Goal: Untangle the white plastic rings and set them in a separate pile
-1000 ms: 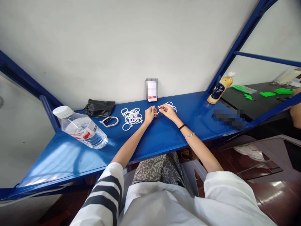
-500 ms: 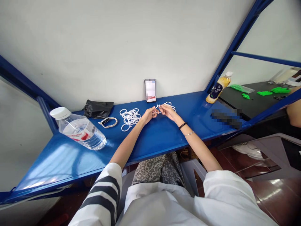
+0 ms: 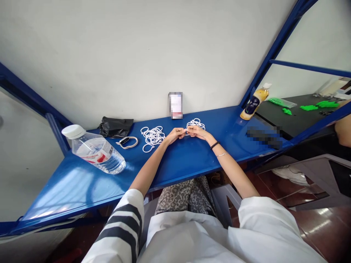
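Observation:
My left hand (image 3: 177, 134) and my right hand (image 3: 197, 132) meet above the blue tabletop, fingers pinched together. Between the fingertips is a small part of a white plastic ring (image 3: 185, 130); the fingers hide most of it. A loose pile of similar white rings (image 3: 153, 136) lies left of my left hand. Just behind my right hand sits a second group of white rings (image 3: 196, 122), partly covered by that hand.
A phone (image 3: 176, 106) leans on the wall. On the left are a large water bottle (image 3: 100, 155), a wristband (image 3: 128, 143) and a black plastic bag (image 3: 116, 127). A juice bottle (image 3: 254, 103) and a blurred dark object (image 3: 263, 137) stand at the right of the blue table (image 3: 181, 160).
My hands have closed together, with the fingertips now meeting. Before, the white ring's ends showed above the fingers; now they are mostly covered. My right hand has dropped slightly, baring more rings behind.

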### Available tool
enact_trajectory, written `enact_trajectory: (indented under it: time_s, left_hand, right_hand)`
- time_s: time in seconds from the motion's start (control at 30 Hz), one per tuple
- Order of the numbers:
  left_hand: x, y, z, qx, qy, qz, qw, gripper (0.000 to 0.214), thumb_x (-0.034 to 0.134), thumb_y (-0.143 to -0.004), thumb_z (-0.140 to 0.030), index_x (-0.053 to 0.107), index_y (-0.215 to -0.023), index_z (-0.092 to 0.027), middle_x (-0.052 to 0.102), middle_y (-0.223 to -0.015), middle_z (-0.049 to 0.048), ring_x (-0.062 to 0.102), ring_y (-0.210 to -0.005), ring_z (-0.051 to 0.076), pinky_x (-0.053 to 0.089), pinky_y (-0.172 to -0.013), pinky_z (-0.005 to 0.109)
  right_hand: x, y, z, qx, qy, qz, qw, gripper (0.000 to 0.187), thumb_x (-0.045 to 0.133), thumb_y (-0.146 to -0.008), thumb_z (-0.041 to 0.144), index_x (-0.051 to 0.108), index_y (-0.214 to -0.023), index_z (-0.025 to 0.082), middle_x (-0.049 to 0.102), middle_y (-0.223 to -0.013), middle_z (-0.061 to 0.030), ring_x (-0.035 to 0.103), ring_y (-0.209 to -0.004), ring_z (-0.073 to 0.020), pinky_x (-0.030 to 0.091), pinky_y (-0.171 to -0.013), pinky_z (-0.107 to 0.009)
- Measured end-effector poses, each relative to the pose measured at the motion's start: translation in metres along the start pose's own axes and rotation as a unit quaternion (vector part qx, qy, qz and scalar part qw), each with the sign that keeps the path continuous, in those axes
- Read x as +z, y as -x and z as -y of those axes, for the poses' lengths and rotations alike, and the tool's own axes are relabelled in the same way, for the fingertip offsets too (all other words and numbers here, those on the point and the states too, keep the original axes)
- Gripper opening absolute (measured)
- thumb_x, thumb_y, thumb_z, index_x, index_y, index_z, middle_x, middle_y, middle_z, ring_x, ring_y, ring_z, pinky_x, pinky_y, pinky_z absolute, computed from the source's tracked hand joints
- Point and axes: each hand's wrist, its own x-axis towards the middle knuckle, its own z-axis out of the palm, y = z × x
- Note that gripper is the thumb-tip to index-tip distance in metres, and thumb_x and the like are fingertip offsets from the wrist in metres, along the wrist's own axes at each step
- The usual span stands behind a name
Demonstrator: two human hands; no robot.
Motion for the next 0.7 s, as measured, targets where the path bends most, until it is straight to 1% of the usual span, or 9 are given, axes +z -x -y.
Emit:
enact_trajectory:
  time_s: [0.1, 0.17, 0.23, 0.3, 0.37, 0.47, 0.6, 0.7]
  left_hand:
    - [-0.001, -0.001, 0.001, -0.008, 0.009, 0.002, 1.000, 0.046, 0.071, -0.072, -0.058, 0.059, -0.064, -0.014, 0.048, -0.056, 0.0005, 0.038, -0.048, 0.008, 0.029, -0.048, 0.026]
    - [-0.001, -0.001, 0.002, -0.004, 0.022, -0.009, 1.000, 0.041, 0.073, -0.072, -0.053, 0.065, -0.073, -0.013, 0.052, -0.060, 0.0017, 0.043, -0.050, 0.008, 0.033, -0.049, 0.026]
    - [-0.001, -0.003, 0.005, 0.003, 0.040, -0.030, 0.999, 0.038, 0.074, -0.073, -0.050, 0.066, -0.077, -0.013, 0.058, -0.067, 0.0035, 0.048, -0.054, 0.008, 0.038, -0.053, 0.026]
    - [-0.001, -0.005, 0.007, 0.003, 0.062, -0.061, 0.996, 0.037, 0.074, -0.073, -0.049, 0.066, -0.080, -0.013, 0.062, -0.074, 0.0050, 0.053, -0.058, 0.009, 0.043, -0.058, 0.025]
    - [-0.001, -0.006, 0.009, -0.002, 0.084, -0.104, 0.991, 0.038, 0.073, -0.074, -0.049, 0.065, -0.087, -0.014, 0.065, -0.079, 0.0055, 0.058, -0.064, 0.010, 0.047, -0.063, 0.025]
    - [0.000, -0.008, 0.012, -0.002, 0.092, -0.160, 0.983, 0.039, 0.073, -0.075, -0.048, 0.062, -0.096, -0.016, 0.066, -0.085, 0.0048, 0.064, -0.073, 0.011, 0.050, -0.068, 0.024]
    - [0.001, -0.009, 0.012, -0.001, 0.094, -0.193, 0.977, 0.037, 0.076, -0.073, -0.044, 0.060, -0.093, -0.017, 0.065, -0.090, 0.0023, 0.064, -0.075, 0.008, 0.050, -0.070, 0.022]
    - [0.003, -0.009, 0.012, -0.003, 0.100, -0.207, 0.973, 0.039, 0.078, -0.070, -0.044, 0.057, -0.087, -0.017, 0.063, -0.087, 0.0003, 0.063, -0.072, 0.007, 0.050, -0.068, 0.021]
  right_hand:
    - [-0.001, 0.001, 0.002, -0.001, 0.029, -0.017, 0.999, 0.038, 0.074, -0.073, 0.051, 0.056, -0.074, 0.017, 0.046, -0.061, 0.0058, 0.033, -0.050, -0.0052, 0.026, -0.046, -0.020]
    - [-0.001, -0.001, 0.000, -0.008, 0.059, -0.046, 0.997, 0.038, 0.072, -0.074, 0.052, 0.058, -0.075, 0.017, 0.051, -0.064, 0.0043, 0.035, -0.050, -0.0055, 0.026, -0.046, -0.020]
    - [-0.002, -0.004, -0.004, -0.030, 0.096, -0.084, 0.991, 0.037, 0.070, -0.075, 0.053, 0.060, -0.076, 0.017, 0.054, -0.066, 0.0029, 0.039, -0.052, -0.0066, 0.028, -0.047, -0.021]
    - [-0.002, -0.006, -0.008, -0.064, 0.130, -0.122, 0.982, 0.036, 0.068, -0.076, 0.053, 0.062, -0.076, 0.018, 0.055, -0.067, 0.0025, 0.043, -0.054, -0.0077, 0.031, -0.048, -0.022]
    - [-0.001, -0.008, -0.010, -0.093, 0.151, -0.155, 0.972, 0.035, 0.067, -0.078, 0.053, 0.064, -0.077, 0.018, 0.055, -0.066, 0.0025, 0.047, -0.056, -0.0092, 0.036, -0.051, -0.023]
    - [0.003, -0.009, -0.010, -0.115, 0.177, -0.187, 0.959, 0.034, 0.064, -0.079, 0.053, 0.065, -0.077, 0.019, 0.057, -0.066, 0.0014, 0.053, -0.061, -0.0119, 0.041, -0.056, -0.025]
    - [0.004, -0.011, -0.010, -0.149, 0.202, -0.217, 0.943, 0.032, 0.065, -0.079, 0.051, 0.065, -0.075, 0.019, 0.063, -0.073, -0.0014, 0.056, -0.066, -0.0145, 0.046, -0.063, -0.029]
    - [0.002, -0.012, -0.012, -0.169, 0.205, -0.236, 0.935, 0.029, 0.066, -0.079, 0.049, 0.067, -0.079, 0.020, 0.065, -0.079, -0.0025, 0.059, -0.073, -0.0166, 0.048, -0.068, -0.031]
